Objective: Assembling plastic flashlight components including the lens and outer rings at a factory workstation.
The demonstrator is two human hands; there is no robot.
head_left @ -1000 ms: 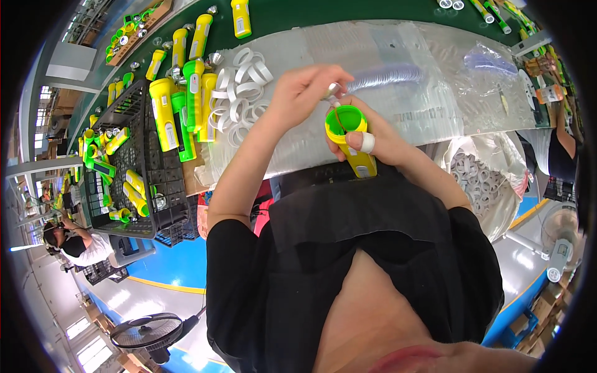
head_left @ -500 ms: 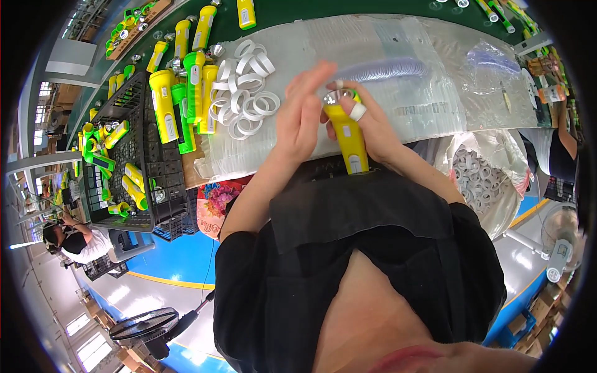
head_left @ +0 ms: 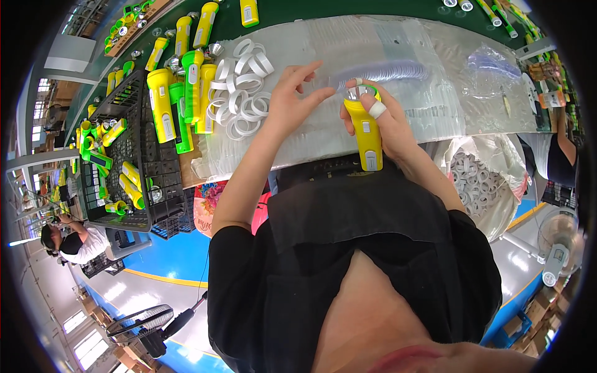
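Note:
A yellow flashlight (head_left: 367, 138) stands head-up in my right hand (head_left: 390, 121), whose fingers wrap round its upper end. Inside its head shows a shiny reflector with a clear lens and a green rim. White tape is wound on fingers of this hand. My left hand (head_left: 297, 99) is raised over the table with fingers apart and nothing in it. Just left of it lies a loose pile of white rings (head_left: 242, 84). Beyond my hands, a row of clear round lenses (head_left: 388, 69) rests on the plastic-covered tabletop (head_left: 298, 46).
Yellow and green flashlights (head_left: 163, 105) lie left of the rings, beside a black crate (head_left: 149, 186) holding more. At right hangs a white sack (head_left: 497, 186) full of rings. Clear lenses in a plastic bag (head_left: 494, 61) lie far right. A fan (head_left: 142, 323) stands lower left.
My left hand has drawn away to the left of the flashlight, its fingers spreading. My right hand has shifted slightly right with the flashlight, which is now more upright.

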